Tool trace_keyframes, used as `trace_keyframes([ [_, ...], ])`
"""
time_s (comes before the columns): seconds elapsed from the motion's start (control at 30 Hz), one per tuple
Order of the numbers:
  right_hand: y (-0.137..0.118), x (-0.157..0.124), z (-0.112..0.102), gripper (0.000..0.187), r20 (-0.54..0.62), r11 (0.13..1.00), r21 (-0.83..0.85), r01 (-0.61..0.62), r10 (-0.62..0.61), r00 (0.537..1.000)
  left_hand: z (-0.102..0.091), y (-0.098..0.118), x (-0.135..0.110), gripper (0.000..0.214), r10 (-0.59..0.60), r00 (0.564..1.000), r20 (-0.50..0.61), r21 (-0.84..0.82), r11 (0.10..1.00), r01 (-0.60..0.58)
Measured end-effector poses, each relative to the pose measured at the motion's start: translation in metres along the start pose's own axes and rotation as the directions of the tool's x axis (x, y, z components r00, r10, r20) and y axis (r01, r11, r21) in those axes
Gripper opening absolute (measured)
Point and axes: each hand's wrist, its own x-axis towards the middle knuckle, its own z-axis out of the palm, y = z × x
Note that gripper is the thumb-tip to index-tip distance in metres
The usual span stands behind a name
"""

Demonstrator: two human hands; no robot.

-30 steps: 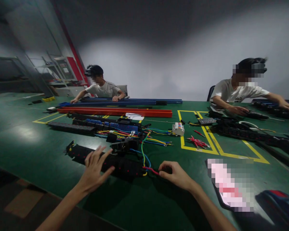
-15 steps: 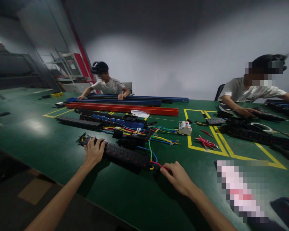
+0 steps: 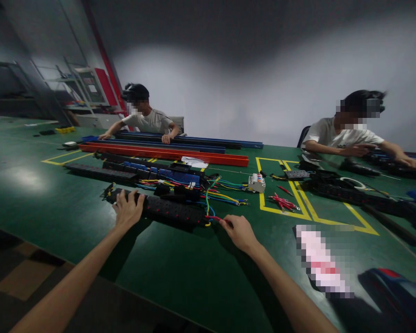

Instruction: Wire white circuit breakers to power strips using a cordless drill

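A long black power strip [image 3: 173,212] with rows of sockets lies in front of me on the green table. My left hand [image 3: 129,210] is wrapped over its left end, fingers curled across the top. At the other end, my right hand [image 3: 240,232] pinches a red wire [image 3: 214,218] that comes out of the strip. A blue wire, a yellow one and a green-yellow wire [image 3: 208,196] also emerge there. Just behind lie further black strips with blue parts [image 3: 180,177] and bundled coloured wires [image 3: 225,197].
A white circuit breaker [image 3: 256,183] and a pile of red wires [image 3: 282,202] lie to the right, near yellow tape. Orange-red [image 3: 166,153] and blue rails [image 3: 242,143] stretch across behind. Two co-workers sit opposite. A blurred dark blue object [image 3: 398,291] is at lower right.
The view has shifted, so most things sit further left. My hands keep their holds on the strip and the red wire. The right co-worker's hands have moved.
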Motion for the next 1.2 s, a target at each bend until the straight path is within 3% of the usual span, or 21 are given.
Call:
trace_keyframes([
  [0.07, -0.001, -0.002, 0.001, 0.045, -0.021, 1.0, -0.014, 0.0, 0.0, 1.0, -0.006, 0.015, -0.014, 0.049, 0.002, 0.993, -0.122, -0.041, 0.999, -0.007],
  [0.13, -0.001, -0.005, 0.002, 0.045, -0.041, 1.0, -0.025, 0.006, -0.007, 0.999, -0.013, 0.036, -0.036, 0.046, 0.084, 0.967, -0.239, -0.101, 0.989, -0.111],
  [0.2, 0.003, -0.005, 0.001, 0.045, -0.077, 0.999, -0.036, 0.007, -0.01, 0.997, -0.017, 0.064, -0.064, 0.045, 0.252, 0.948, -0.192, -0.151, 0.947, -0.282],
  [0.27, 0.013, -0.002, -0.005, 0.044, -0.15, 0.998, -0.058, -0.018, 0.009, 0.989, -0.019, 0.097, -0.093, 0.046, 0.465, 0.878, -0.118, -0.214, 0.851, -0.479],
  [0.3, 0.021, 0.001, -0.009, 0.043, -0.202, 0.996, -0.074, -0.046, 0.03, 0.979, -0.018, 0.115, -0.107, 0.046, 0.595, 0.797, -0.103, -0.259, 0.758, -0.599],
  [0.37, 0.041, 0.009, -0.021, 0.04, -0.323, 0.985, -0.118, -0.127, 0.083, 0.943, -0.013, 0.153, -0.129, 0.048, 0.811, 0.565, -0.151, -0.358, 0.488, -0.796],
  [0.43, 0.063, 0.018, -0.034, 0.036, -0.433, 0.96, -0.164, -0.227, 0.137, 0.891, -0.007, 0.19, -0.143, 0.052, 0.901, 0.349, -0.256, -0.424, 0.22, -0.878],
  [0.5, 0.083, 0.027, -0.044, 0.037, -0.515, 0.929, -0.201, -0.312, 0.171, 0.84, -0.002, 0.222, -0.15, 0.047, 0.911, 0.252, -0.327, -0.448, 0.085, -0.89],
  [0.57, 0.098, 0.035, -0.048, 0.042, -0.565, 0.901, -0.234, -0.366, 0.18, 0.805, 0.002, 0.244, -0.154, 0.042, 0.904, 0.257, -0.342, -0.474, 0.07, -0.878],
  [0.63, 0.109, 0.043, -0.049, 0.049, -0.59, 0.879, -0.271, -0.392, 0.17, 0.789, 0.004, 0.256, -0.155, 0.038, 0.895, 0.296, -0.333, -0.511, 0.093, -0.855],
  [0.87, 0.129, 0.065, -0.043, 0.063, -0.624, 0.832, -0.338, -0.439, 0.15, 0.766, 0.005, 0.245, -0.156, 0.028, 0.894, 0.355, -0.273, -0.577, 0.143, -0.804],
  [1.03, 0.13, 0.072, -0.045, 0.053, -0.633, 0.837, -0.346, -0.423, 0.124, 0.764, 0.003, 0.246, -0.155, 0.026, 0.893, 0.4, -0.206, -0.615, 0.2, -0.763],
  [1.2, 0.12, 0.062, -0.046, 0.036, -0.633, 0.871, -0.32, -0.374, 0.098, 0.768, 0.001, 0.247, -0.154, 0.025, 0.883, 0.444, -0.155, -0.652, 0.246, -0.717],
])
